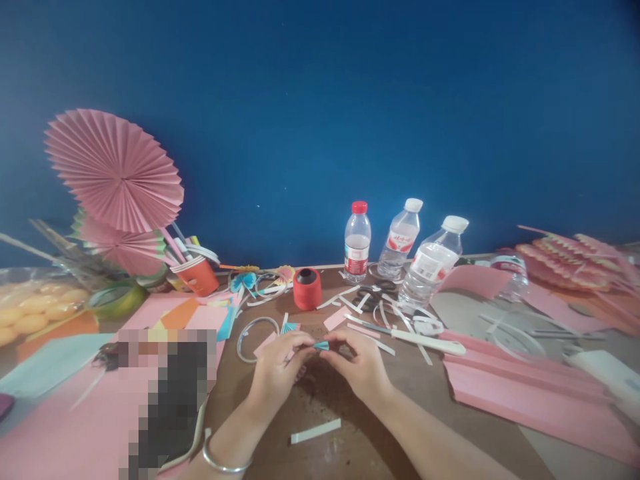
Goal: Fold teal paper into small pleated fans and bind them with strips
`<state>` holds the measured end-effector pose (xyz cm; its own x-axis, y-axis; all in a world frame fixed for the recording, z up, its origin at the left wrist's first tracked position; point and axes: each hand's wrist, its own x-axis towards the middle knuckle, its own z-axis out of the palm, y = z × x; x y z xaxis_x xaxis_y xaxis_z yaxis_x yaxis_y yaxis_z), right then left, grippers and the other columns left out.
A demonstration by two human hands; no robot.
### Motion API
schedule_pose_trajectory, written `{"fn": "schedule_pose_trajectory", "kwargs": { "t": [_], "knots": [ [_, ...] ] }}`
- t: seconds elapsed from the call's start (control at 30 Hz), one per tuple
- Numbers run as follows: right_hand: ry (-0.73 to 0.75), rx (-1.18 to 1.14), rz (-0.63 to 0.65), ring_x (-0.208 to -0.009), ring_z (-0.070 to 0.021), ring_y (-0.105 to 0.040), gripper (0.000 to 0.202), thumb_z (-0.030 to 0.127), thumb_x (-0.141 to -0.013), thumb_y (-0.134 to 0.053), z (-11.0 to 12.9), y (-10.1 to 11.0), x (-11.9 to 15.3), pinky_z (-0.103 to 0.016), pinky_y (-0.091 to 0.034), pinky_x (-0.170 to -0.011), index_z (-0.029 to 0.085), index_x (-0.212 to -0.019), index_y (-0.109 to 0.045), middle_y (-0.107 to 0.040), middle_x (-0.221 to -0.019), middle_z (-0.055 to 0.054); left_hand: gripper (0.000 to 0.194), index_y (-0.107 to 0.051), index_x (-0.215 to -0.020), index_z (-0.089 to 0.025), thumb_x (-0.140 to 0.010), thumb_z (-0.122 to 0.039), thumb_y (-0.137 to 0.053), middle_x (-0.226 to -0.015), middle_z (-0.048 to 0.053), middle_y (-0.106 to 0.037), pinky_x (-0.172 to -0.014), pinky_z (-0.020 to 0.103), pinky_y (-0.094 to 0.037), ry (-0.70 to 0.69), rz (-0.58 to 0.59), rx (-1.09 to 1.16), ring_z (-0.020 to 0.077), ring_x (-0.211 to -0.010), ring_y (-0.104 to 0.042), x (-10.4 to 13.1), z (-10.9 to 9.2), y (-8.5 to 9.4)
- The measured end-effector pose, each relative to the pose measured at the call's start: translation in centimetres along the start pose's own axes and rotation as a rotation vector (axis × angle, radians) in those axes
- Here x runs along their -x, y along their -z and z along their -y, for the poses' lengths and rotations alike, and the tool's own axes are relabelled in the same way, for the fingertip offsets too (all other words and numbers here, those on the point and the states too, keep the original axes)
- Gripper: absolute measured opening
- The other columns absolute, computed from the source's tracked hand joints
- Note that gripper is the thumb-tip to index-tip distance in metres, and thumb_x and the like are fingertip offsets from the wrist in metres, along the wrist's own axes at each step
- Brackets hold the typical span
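Between my two hands, over the middle of the brown table (370, 427), is a small pleated piece of blue paper (321, 346). My left hand (280, 363) pinches it from the left, thumb against fingertips. From the right, my right hand (363, 367) pinches its other end. Just behind my left hand lies another pleated blue piece (289, 327). A pale paper strip (316, 432) lies flat in front of my hands. Part of the held paper is hidden by my fingertips.
A red roll (307, 289) stands behind my hands. Water bottles (357, 250) line the blue wall. A white-handled cutter (427, 341) and scissors (375, 298) lie among paper strips to the right. At left are pink paper fans (117, 177), an orange cup (197, 275) and pink sheets (70, 433).
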<state>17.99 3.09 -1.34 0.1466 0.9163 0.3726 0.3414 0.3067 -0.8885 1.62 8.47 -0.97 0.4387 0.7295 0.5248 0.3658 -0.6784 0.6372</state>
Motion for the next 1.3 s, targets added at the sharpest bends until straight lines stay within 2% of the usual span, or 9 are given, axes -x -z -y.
{"fn": "schedule_pose_trajectory", "kwargs": {
  "t": [0.37,0.77,0.9,0.97,1.07,1.3],
  "knots": [
    [-0.014,-0.009,-0.024,-0.067,-0.0158,-0.059,0.011,0.027,-0.07,-0.067,-0.23,0.02,0.14,-0.025,-0.045,-0.065,0.02,-0.078,-0.065,-0.066,-0.072,-0.001,0.01,-0.065,-0.079,-0.022,-0.079,-0.018,-0.057,-0.076,0.001,-0.07,-0.074,0.026,-0.05,-0.043,0.017,0.024,0.0154,-0.074,-0.064,-0.13,0.0,0.05],
    [-0.027,-0.015,-0.029,-0.067,-0.014,-0.059,0.004,0.022,-0.071,-0.066,-0.13,0.08,0.12,-0.022,-0.043,-0.064,0.019,-0.074,-0.066,-0.066,-0.07,0.001,0.007,-0.065,-0.073,-0.021,-0.076,-0.025,-0.061,-0.07,0.0,-0.069,-0.076,0.029,-0.049,0.009,-0.002,0.008,0.0155,-0.069,-0.064,0.0,-0.26,0.02],
    [-0.001,0.015,-0.039,-0.064,-0.0125,-0.057,0.002,0.021,-0.072,-0.064,-0.12,0.06,0.16,-0.021,-0.041,-0.062,0.019,-0.07,-0.065,-0.064,-0.067,0.002,0.008,-0.064,-0.079,-0.021,-0.077,-0.027,-0.06,-0.076,0.001,-0.069,-0.075,0.028,-0.048,0.02,0.013,0.014,0.0161,-0.075,-0.064,-0.06,-0.21,0.08],
    [0.003,0.034,-0.041,-0.062,-0.012,-0.056,0.004,0.021,-0.073,-0.063,-0.15,0.07,0.15,-0.02,-0.04,-0.06,0.019,-0.069,-0.064,-0.063,-0.066,0.002,0.009,-0.063,-0.081,-0.02,-0.077,-0.027,-0.06,-0.079,0.001,-0.068,-0.077,0.028,-0.047,0.013,0.031,0.009,0.0165,-0.079,-0.063,-0.13,-0.27,0.14],
    [0.028,0.067,-0.018,-0.062,-0.0117,-0.054,0.008,0.022,-0.076,-0.061,-0.22,0.12,0.15,-0.02,-0.039,-0.059,0.018,-0.068,-0.062,-0.061,-0.065,0.002,0.009,-0.061,-0.074,-0.019,-0.078,-0.026,-0.058,-0.073,0.001,-0.066,-0.076,0.027,-0.047,-0.01,0.046,-0.005,0.0149,-0.072,-0.062,-0.2,-0.5,0.13],
    [0.102,0.129,0.021,-0.062,-0.0117,-0.051,0.014,0.025,-0.081,-0.055,-0.36,0.12,0.31,-0.021,-0.037,-0.059,0.017,-0.069,-0.058,-0.057,-0.064,0.001,0.013,-0.059,-0.069,-0.018,-0.081,-0.018,-0.054,-0.067,0.0,-0.065,-0.067,0.024,-0.046,-0.103,-0.014,-0.024,0.0124,-0.064,-0.06,0.05,-0.99,0.0]
  ]
}}
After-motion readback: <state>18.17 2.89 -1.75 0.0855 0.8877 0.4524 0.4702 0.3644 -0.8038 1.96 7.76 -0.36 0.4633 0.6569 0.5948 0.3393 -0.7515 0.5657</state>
